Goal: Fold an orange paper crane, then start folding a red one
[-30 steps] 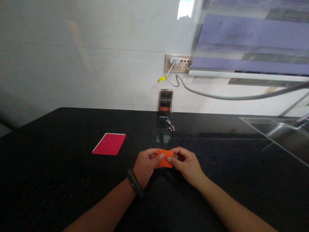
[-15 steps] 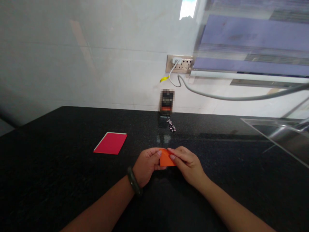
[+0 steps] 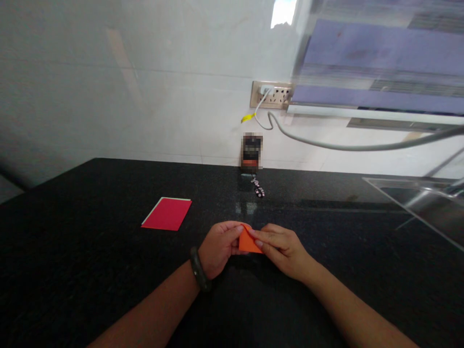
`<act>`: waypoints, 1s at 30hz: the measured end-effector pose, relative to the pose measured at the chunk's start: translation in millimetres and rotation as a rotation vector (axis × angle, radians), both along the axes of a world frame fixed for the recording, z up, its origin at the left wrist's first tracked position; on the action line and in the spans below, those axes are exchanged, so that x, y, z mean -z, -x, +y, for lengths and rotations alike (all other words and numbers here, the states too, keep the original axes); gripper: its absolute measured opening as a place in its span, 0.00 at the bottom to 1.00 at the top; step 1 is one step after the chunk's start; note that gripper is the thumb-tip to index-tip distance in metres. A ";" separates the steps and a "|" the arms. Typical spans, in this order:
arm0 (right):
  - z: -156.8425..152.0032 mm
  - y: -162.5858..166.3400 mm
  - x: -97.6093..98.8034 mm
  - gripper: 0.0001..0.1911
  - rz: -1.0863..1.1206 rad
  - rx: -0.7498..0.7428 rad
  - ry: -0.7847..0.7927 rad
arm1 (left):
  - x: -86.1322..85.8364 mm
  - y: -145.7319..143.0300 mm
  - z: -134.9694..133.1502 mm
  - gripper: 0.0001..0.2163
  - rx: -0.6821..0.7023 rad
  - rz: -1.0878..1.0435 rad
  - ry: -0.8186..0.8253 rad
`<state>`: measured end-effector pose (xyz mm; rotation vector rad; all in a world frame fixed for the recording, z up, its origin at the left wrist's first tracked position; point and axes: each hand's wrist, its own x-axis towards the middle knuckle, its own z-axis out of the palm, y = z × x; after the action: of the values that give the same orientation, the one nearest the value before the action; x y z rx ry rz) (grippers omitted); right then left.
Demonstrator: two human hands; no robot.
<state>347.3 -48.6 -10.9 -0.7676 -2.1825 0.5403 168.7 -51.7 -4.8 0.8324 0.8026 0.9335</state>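
Observation:
A small folded piece of orange paper (image 3: 248,242) is held between my two hands, just over the dark countertop. My left hand (image 3: 222,246), with a dark bangle (image 3: 199,270) on its wrist, grips the paper's left side, thumb on top and fingers behind. From the right, the thumb and fingers of my right hand (image 3: 284,247) press on the paper's right part and upper edge. A raised fold shows along the top between the two hands. The paper's back is hidden. To the left lies a stack of red paper sheets (image 3: 167,214) with a pale edge showing.
A blurred-out phone-like object (image 3: 252,151) leans against the tiled wall, its beaded strap (image 3: 258,188) lying on the black countertop (image 3: 90,266). Above it is a wall socket (image 3: 271,94) with a plugged-in cable (image 3: 326,144). A metal sink (image 3: 442,208) is at the right.
My right fingers have shifted slightly left and down across the orange paper. Its upper right edge now looks more folded over. My left hand keeps its grip.

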 end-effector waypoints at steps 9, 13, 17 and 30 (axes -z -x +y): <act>-1.6 1.1 -1.6 0.19 -0.006 0.020 -0.017 | -2.6 -1.1 -0.4 0.12 -0.011 0.017 0.007; -2.0 -0.2 -2.8 0.19 -0.052 0.007 -0.031 | -3.3 -0.9 -0.7 0.12 -0.010 0.013 0.004; -1.8 -1.7 -3.2 0.20 -0.087 -0.004 -0.051 | -0.8 -0.8 0.2 0.12 0.002 -0.014 0.010; -3.6 0.4 -7.1 0.17 -0.182 -0.009 -0.058 | 1.2 -3.4 -0.8 0.14 0.013 -0.017 0.041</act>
<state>346.9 -52.3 -3.9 -0.8035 -2.3589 0.4235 172.2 -52.5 -5.9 0.7919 0.7989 0.9088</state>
